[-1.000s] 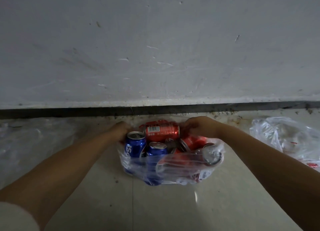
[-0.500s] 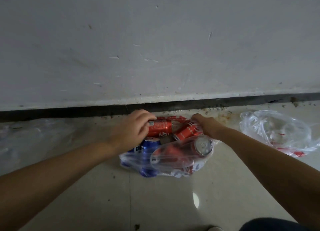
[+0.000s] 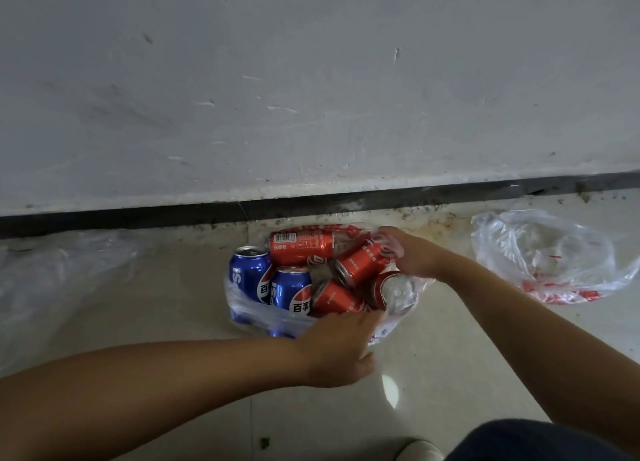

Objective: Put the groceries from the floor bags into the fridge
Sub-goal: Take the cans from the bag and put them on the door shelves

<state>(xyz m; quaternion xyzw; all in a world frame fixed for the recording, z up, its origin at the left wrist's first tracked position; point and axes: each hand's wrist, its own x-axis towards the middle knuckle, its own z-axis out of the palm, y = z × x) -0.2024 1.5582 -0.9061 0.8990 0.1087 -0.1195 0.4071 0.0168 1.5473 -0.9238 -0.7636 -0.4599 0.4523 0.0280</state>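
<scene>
On the tiled floor, below a scuffed white wall: at 3 o'clock, a crumpled second plastic bag. At the centre, open clear bag with soda cans: two blue cans upright at 9 o'clock, red cans lying tumbled toward 2 o'clock. Right hand at 2 o'clock of this bag, fingers pinching the far rim. Left hand at 6 o'clock, fingertips pinching the near rim.
</scene>
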